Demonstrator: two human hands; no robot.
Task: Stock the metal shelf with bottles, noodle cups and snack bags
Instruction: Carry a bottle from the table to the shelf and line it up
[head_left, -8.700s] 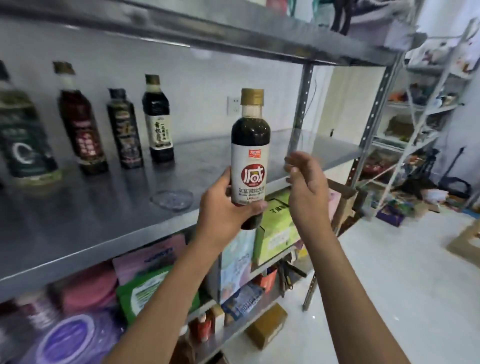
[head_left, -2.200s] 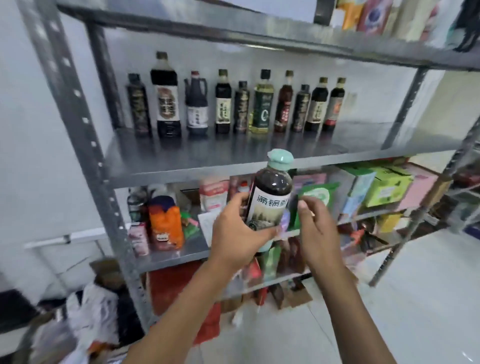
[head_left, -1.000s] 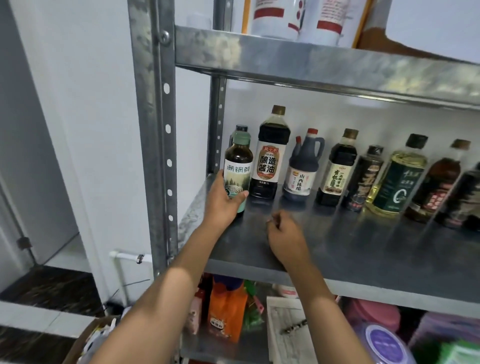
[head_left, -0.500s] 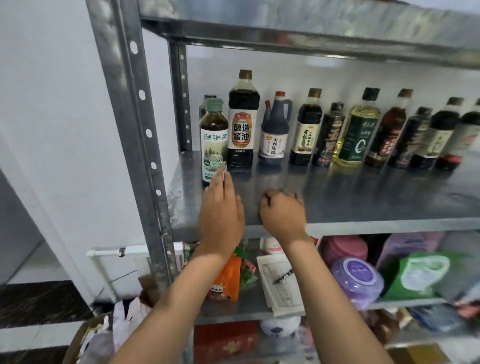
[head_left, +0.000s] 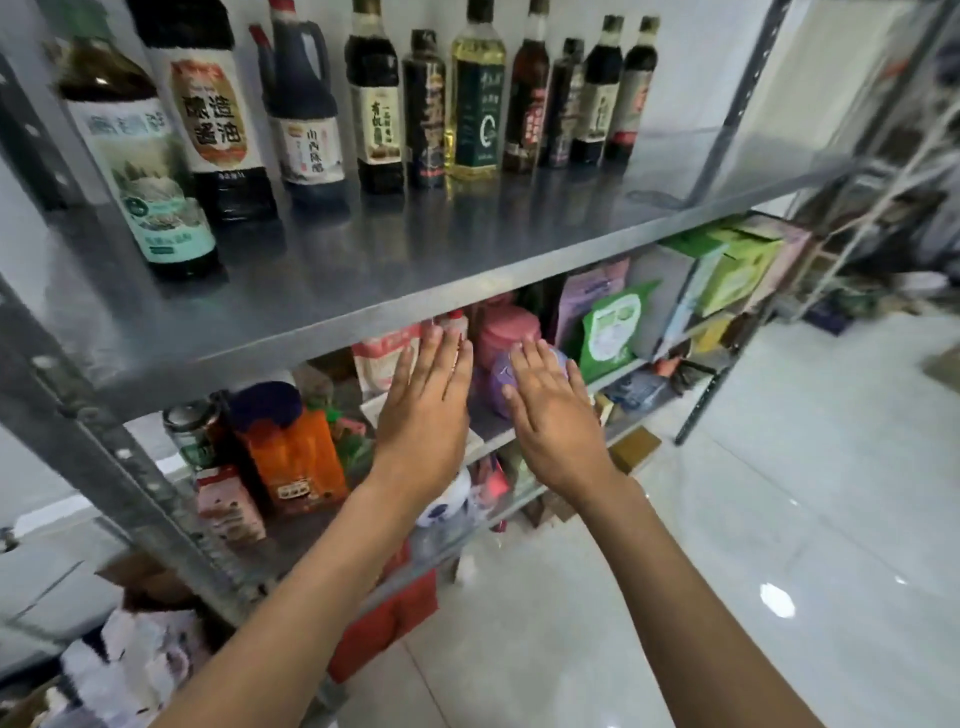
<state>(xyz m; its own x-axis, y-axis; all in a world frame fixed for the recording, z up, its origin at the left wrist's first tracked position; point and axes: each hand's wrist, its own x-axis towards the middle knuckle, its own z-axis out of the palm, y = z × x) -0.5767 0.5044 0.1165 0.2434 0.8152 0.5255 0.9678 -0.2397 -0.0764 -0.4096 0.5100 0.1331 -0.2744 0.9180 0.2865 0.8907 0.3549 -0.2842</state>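
One metal shelf (head_left: 467, 260), carrying ten bottles in a back row plus the teal-labelled bottle (head_left: 143, 171) forward at the left end: eleven in all. Below its front edge, two hands, well down and right of that bottle. Left hand (head_left: 423, 410) and right hand (head_left: 553, 415) side by side, palms down, fingers straight, holding nothing.

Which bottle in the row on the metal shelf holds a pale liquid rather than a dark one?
The square-shouldered yellow oil bottle with the dark green label, mid-row; its clear glass shows golden liquid, while every other bottle looks dark brown or black.
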